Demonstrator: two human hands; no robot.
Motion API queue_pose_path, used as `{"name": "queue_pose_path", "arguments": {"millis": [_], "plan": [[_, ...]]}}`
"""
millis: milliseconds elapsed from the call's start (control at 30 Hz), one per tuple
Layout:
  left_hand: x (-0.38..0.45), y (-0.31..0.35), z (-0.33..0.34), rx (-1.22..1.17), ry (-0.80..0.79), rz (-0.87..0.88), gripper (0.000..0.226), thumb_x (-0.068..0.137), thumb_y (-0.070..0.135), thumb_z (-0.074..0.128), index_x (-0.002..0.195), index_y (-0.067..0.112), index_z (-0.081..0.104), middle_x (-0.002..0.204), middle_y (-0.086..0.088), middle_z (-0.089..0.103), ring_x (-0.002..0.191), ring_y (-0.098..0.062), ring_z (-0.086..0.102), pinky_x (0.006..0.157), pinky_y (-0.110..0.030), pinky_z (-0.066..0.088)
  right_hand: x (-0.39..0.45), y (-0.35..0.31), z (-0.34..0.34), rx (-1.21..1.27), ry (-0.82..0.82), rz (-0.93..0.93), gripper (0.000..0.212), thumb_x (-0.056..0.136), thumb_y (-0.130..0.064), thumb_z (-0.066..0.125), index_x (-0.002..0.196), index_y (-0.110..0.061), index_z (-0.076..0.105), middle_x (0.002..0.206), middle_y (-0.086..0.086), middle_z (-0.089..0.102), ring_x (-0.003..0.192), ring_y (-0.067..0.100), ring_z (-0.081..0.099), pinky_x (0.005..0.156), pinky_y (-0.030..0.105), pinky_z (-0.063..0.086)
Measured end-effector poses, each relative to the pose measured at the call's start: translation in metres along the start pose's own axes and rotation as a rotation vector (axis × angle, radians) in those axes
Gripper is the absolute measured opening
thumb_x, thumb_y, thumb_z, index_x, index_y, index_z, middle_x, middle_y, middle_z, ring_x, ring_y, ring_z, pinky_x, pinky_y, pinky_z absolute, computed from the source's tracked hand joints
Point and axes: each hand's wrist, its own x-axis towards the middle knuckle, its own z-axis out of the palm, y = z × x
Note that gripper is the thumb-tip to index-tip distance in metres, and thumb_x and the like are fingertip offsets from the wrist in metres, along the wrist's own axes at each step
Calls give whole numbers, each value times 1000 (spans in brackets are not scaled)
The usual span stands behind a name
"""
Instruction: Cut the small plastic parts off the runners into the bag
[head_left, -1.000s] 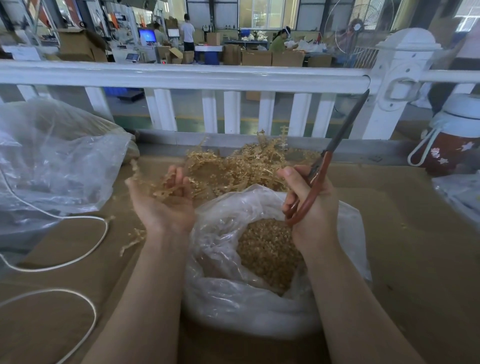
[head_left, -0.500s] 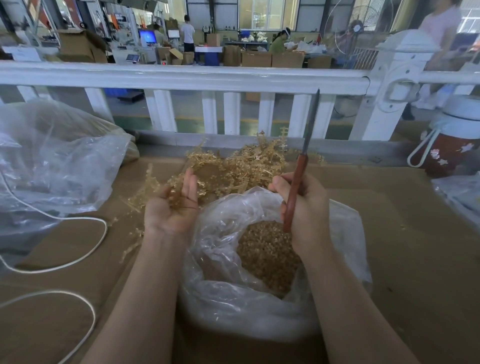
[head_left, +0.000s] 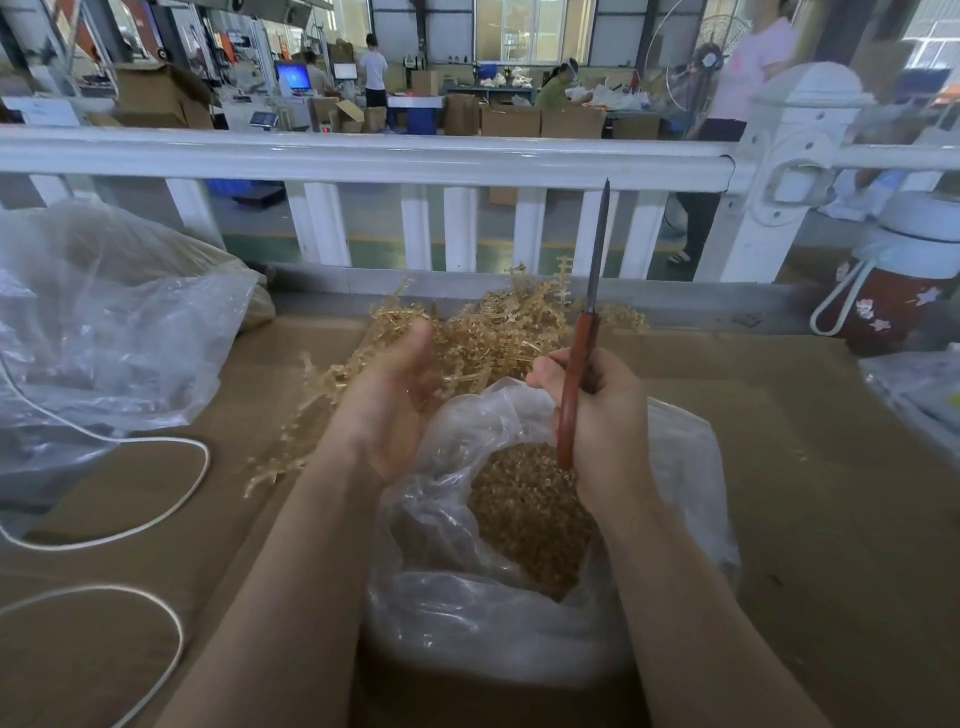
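A brown cardboard sheet (head_left: 810, 519) covers the table, and two loops of white cord (head_left: 156, 519) lie on its left side. In the middle, close to the person, sits a clear plastic bag (head_left: 519, 639) with its mouth open, and a heap of small tan parts (head_left: 524, 499) fills the inside. The right hand (head_left: 605, 415) is just above the bag's mouth, with its fingers curled tight around the red handles of the scissors (head_left: 577, 384). The blades are together and point straight up. The left hand (head_left: 387, 400) is beside the bag's left edge, palm turned inward and fingers loose; it touches the tan runners, but the blur hides whether it holds one. The pile of runners (head_left: 498, 332) lies on the cardboard just behind both hands. A big crumpled clear bag (head_left: 104, 322) rests at the far left, and a red bottle with a white lid (head_left: 893, 301) stands at the far right. Behind the table runs a white fence (head_left: 363, 161). Past it is a big work hall with cardboard boxes (head_left: 540, 122) and people at tables.
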Motion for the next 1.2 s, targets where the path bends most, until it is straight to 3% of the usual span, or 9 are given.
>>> {"name": "queue_pose_path", "arguments": {"millis": [100, 267, 367, 533, 667, 767, 967, 1133, 1200], "plan": [[11, -7, 14, 484, 192, 19, 30, 95, 28, 66, 123, 16, 65, 101, -1, 67, 92, -16, 64, 83, -36, 58, 1, 0, 1, 0, -2, 3, 7, 88, -17, 76, 90, -15, 69, 80, 0, 75, 70, 11, 69, 70, 29, 51], [25, -14, 30, 1161, 274, 161, 64, 92, 54, 62, 144, 18, 49, 101, 1, 69, 78, -14, 64, 79, -37, 55, 0, 1, 2, -67, -11, -31, 10, 87, -22, 77, 83, -25, 69, 79, -2, 75, 75, 13, 72, 72, 28, 53], [32, -18, 34, 1348, 357, 183, 80, 85, 61, 67, 149, 23, 39, 113, -3, 68, 92, -20, 63, 77, -36, 51, 0, 3, 3, -85, -6, -32, 12, 85, -22, 79, 81, -27, 69, 80, -3, 75, 79, 16, 72, 78, 38, 58], [39, -22, 32, 1518, 367, 195, 19, 91, 34, 65, 100, 18, 71, 90, -1, 70, 83, -24, 66, 72, -37, 58, 0, 3, 4, -90, -11, -25, 13, 85, -19, 79, 81, -26, 68, 79, -4, 75, 77, 13, 73, 77, 36, 58], [39, -21, 30, 1461, 471, 291, 27, 99, 24, 50, 86, 11, 70, 74, -3, 65, 67, -23, 63, 58, -31, 48, -1, 2, 4, -90, -13, -19, 12, 86, -20, 78, 82, -25, 68, 81, 0, 75, 76, 13, 73, 70, 25, 57], [36, -17, 27, 1101, 551, 376, 32, 103, 28, 45, 89, 10, 66, 76, -3, 64, 68, -21, 62, 58, -31, 47, -1, 1, 4, -91, -16, -30, 12, 86, -22, 78, 80, -26, 68, 79, 1, 75, 72, 12, 71, 61, 13, 51], [19, 2, 31, 169, 187, 413, 28, 105, 21, 49, 83, 14, 67, 71, 5, 61, 58, -6, 45, 55, -18, 38, 0, 2, 5, -61, -4, -9, 12, 87, -24, 78, 79, -26, 69, 79, 1, 75, 74, 16, 72, 61, 16, 52], [2, 4, 34, 132, 13, 371, 31, 104, 16, 51, 80, 20, 70, 73, 4, 66, 58, -6, 45, 58, -18, 38, -2, 2, 3, -7, 11, -2, 12, 90, -29, 74, 87, -18, 70, 87, 7, 75, 76, 20, 71, 71, 33, 56], [-3, 2, 35, 178, 0, 376, 30, 103, 15, 52, 79, 20, 69, 73, 5, 68, 57, -6, 45, 59, -18, 38, -2, 0, 2, 53, -13, 7, 10, 92, -28, 72, 89, -19, 70, 92, 7, 77, 64, 7, 66, 63, 25, 52]]}}
